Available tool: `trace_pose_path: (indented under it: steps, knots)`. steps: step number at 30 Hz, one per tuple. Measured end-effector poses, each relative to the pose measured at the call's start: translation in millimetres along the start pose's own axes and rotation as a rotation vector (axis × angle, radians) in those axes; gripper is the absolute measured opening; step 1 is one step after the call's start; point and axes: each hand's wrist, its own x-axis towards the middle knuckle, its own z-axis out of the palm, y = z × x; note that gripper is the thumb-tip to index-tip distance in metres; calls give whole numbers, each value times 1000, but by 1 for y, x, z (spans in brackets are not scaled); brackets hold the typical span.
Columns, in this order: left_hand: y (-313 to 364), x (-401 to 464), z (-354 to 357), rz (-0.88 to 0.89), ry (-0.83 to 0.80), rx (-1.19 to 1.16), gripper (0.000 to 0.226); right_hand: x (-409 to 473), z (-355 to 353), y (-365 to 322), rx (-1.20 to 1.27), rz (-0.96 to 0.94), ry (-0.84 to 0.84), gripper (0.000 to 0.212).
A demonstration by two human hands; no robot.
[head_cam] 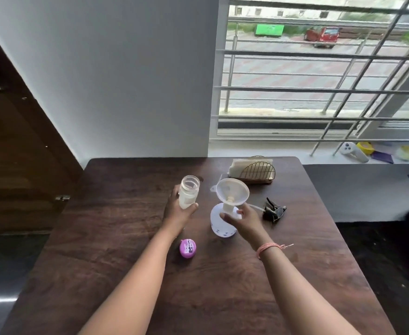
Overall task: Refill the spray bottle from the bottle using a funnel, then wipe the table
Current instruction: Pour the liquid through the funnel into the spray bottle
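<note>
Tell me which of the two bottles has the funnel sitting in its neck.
The white spray bottle with dark markings, steadied by the right hand, carries the funnel. The clear bottle in the left hand has a bare, open mouth.

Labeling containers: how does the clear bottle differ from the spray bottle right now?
The clear bottle is see-through and lifted in the left hand; the spray bottle is milky white, standing on the table, steadied by the right hand. Its mouth carries the funnel; the clear bottle's is bare. Both are uncapped.
</note>
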Motion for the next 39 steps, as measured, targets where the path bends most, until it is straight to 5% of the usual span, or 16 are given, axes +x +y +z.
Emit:
trace_pose_path:
  steps: [9,18,39]
  knots:
    - [48,-8,-30,244,72,512,56,8,11,-2,-285,-97,159,35]
    - [76,-13,-19,250,107,835,51,5,18,-6,-445,-53,212,37]
    - [78,-8,-5,302,182,981,55,7,10,-11,-538,-60,201,32]
